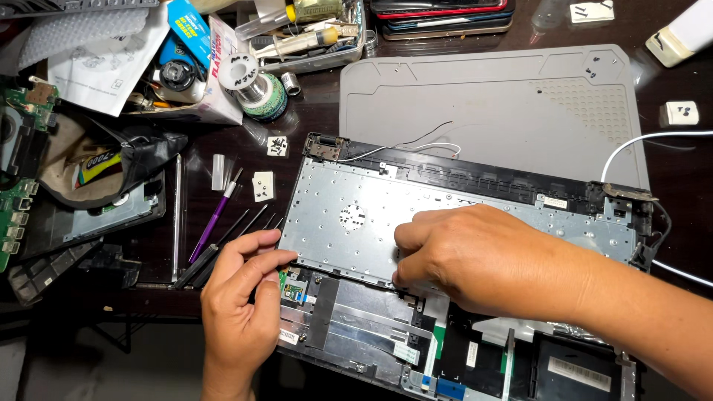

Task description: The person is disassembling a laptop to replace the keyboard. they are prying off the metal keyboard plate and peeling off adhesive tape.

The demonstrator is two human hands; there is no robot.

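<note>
Fingers of the right hand [475,256] lie close together and curled, their tips pressed down on the silver metal keyboard plate [349,223] near its lower edge; they grip nothing. The left hand [241,297] sits at the lower left corner of the plate, fingers bent and bunched toward the thumb, tips touching the plate's edge just above a small green circuit board [294,287]. Whether something thin is pinched there cannot be told.

The plate belongs to an opened laptop base [564,364] that fills the centre and lower right of the frame. Flat ribbon cables [371,323] run across the lower part of it. A metal hinge [324,147] stands at the base's upper left corner, another hinge [628,194] at the upper right, and thin black and white wires [416,145] trail along the top edge.

Behind the base, in the upper middle and right, lies a grey work mat [483,96]. To the left of the left hand lie several slim tools, among them a purple-handled one [214,219]. A solder spool [261,93] sits in the upper left among papers and boxes. Green circuit boards [13,215] line the left edge. Small white tags carrying screws [263,186] rest on the dark table [683,171].
</note>
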